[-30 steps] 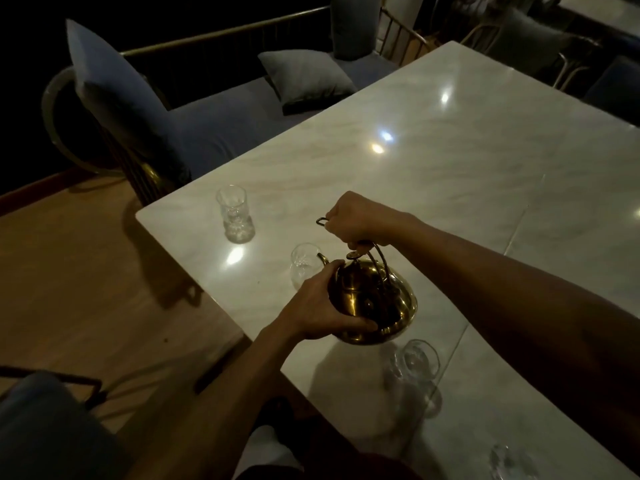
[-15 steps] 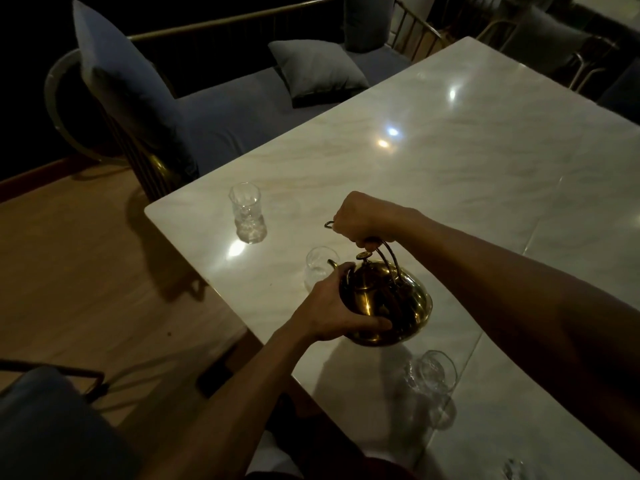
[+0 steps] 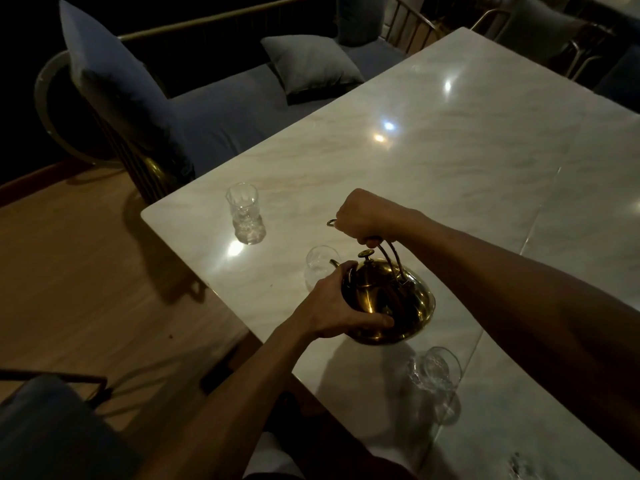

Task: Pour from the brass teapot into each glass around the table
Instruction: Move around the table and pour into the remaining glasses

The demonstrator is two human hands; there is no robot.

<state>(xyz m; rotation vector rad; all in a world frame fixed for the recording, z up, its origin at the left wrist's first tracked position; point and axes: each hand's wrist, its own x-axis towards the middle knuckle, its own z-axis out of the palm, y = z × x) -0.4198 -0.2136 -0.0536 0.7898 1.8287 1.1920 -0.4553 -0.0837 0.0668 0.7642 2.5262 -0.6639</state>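
the right grip [image 3: 360, 216] is clamped on the handle of the brass teapot [image 3: 388, 299]. the left grip [image 3: 332, 306] curls round its body. it tilts above the counter [image 3: 450, 168], spout at the rim of a glass [image 3: 320, 268] near the left edge.

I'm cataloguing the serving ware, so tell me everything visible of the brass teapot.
The brass teapot is a squat, round, shiny gold-coloured metal pot with a knobbed lid, a dark arched handle and a short curved spout. It is held above the marble table, tipped spout-first toward a clear glass. The right hand grips the handle from above; the left hand holds its body. No stream is visible.
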